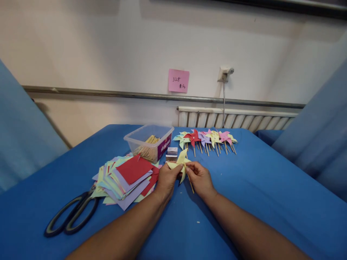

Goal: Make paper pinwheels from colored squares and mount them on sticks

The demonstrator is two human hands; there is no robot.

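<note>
Held pinwheel [183,157] pale yellow; stick [191,187] probably tan; tabletop [249,195] blue.

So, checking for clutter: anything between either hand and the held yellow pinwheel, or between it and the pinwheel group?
Nothing visible: left hand and right hand hold the yellow pinwheel; only blue cloth shows toward the pinwheel group.

left hand [166,177] and right hand [201,179] hold a yellow pinwheel [182,157] over the blue table [271,187].

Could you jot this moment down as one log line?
left hand: holds yellow pinwheel; right hand: at its stick; nearby: paper stack, scissors; beyond: pinwheel row
</note>
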